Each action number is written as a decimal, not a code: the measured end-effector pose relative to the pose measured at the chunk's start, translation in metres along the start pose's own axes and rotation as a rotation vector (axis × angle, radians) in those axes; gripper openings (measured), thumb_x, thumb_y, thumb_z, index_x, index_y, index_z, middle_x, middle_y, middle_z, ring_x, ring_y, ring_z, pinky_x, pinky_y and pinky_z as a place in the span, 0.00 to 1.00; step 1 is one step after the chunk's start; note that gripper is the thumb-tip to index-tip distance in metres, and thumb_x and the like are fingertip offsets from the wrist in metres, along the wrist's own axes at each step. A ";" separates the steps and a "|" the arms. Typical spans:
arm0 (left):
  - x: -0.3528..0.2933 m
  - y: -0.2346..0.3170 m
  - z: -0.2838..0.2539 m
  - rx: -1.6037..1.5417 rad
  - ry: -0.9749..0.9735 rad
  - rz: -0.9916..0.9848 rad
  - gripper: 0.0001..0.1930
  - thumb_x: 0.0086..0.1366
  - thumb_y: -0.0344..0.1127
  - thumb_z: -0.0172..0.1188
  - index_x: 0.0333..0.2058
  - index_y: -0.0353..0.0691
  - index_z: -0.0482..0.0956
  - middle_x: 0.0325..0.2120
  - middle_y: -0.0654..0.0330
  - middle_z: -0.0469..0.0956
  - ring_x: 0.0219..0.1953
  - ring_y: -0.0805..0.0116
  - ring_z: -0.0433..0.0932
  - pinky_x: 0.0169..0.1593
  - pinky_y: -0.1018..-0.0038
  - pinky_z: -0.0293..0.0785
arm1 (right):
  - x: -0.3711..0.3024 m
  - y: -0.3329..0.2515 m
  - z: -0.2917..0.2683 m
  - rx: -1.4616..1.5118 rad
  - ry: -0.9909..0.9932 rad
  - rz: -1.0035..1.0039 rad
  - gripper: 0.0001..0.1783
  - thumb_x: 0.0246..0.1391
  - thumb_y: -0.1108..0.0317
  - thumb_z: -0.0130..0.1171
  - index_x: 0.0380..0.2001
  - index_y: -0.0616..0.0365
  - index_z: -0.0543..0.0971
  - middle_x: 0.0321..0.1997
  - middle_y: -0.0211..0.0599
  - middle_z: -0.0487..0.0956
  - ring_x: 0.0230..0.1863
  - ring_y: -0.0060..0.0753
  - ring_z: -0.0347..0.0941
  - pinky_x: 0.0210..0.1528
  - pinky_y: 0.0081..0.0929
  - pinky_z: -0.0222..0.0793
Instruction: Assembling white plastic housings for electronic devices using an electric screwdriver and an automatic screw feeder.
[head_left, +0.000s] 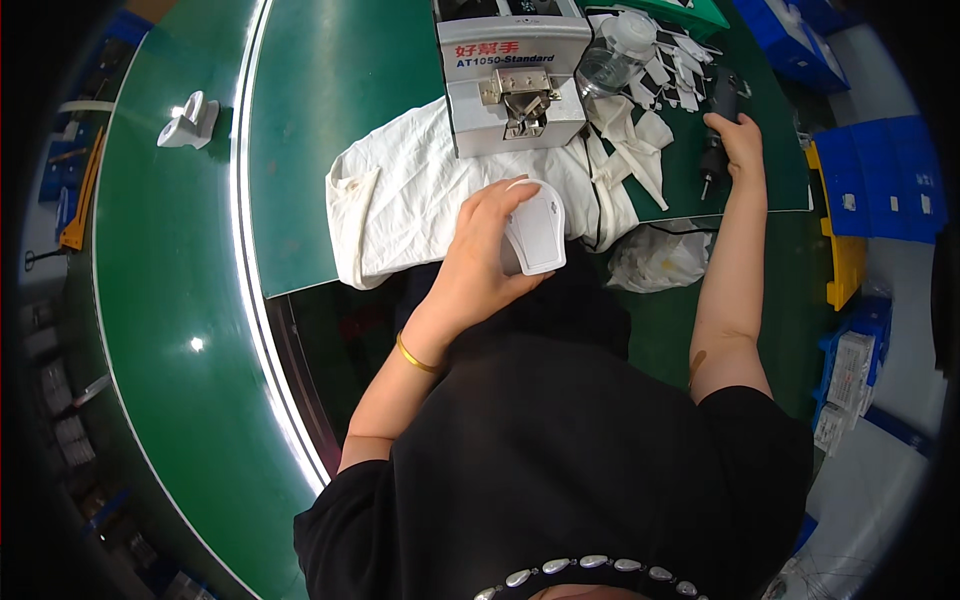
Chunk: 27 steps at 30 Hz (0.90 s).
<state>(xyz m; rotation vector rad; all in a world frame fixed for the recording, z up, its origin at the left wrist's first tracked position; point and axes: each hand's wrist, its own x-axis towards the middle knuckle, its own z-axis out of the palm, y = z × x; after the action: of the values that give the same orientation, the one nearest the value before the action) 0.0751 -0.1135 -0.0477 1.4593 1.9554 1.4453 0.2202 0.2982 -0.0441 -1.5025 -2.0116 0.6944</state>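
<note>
In the middle, over my lap, my left hand [478,250] is wrapped round a white plastic housing [540,232] with a raised rim. Its fingers press along the left side and the thumb sits under the lower edge. Off to the right, my right hand [742,148] grips a black electric screwdriver [712,160], whose bit points down toward the table's front edge. Part of the tool's body is covered by the fingers. A grey screw-feeding machine [515,85] with a metal pick-up mechanism stands ahead, beyond the housing.
White cloth [400,195] lies under the machine and reaches the table edge. Beside it are a clear jar [605,70], several small white plastic parts [680,75] and a clear plastic bag [660,258]. Another white part [190,122] sits on the green conveyor [170,280]. Blue bins [880,175] line the right.
</note>
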 end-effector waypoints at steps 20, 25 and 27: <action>-0.006 -0.010 0.008 0.142 0.099 0.133 0.41 0.41 0.34 0.78 0.58 0.49 0.74 0.61 0.48 0.65 0.62 0.44 0.63 0.63 0.56 0.64 | -0.183 -0.245 -0.018 1.088 -0.538 -0.605 0.39 0.46 0.84 0.62 0.61 0.63 0.60 0.49 0.42 0.73 0.50 0.36 0.75 0.55 0.33 0.72; -0.005 -0.008 0.006 0.133 0.091 0.125 0.40 0.41 0.33 0.77 0.58 0.48 0.74 0.61 0.48 0.64 0.61 0.43 0.64 0.62 0.57 0.65 | -0.188 -0.263 -0.008 0.756 -0.283 -0.792 0.36 0.39 0.79 0.76 0.53 0.62 0.70 0.42 0.25 0.71 0.40 0.17 0.67 0.42 0.18 0.67; -0.006 -0.008 0.006 0.132 0.093 0.125 0.40 0.41 0.32 0.77 0.58 0.49 0.74 0.61 0.47 0.64 0.61 0.43 0.64 0.62 0.57 0.65 | -0.180 -0.263 0.002 0.812 -0.328 -0.767 0.33 0.42 0.77 0.74 0.52 0.62 0.70 0.40 0.26 0.72 0.39 0.18 0.69 0.42 0.18 0.67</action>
<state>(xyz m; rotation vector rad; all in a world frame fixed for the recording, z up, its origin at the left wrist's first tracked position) 0.0777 -0.1149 -0.0589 1.6247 2.0838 1.4855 0.0803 0.0592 0.1133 -0.1341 -1.9265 1.2333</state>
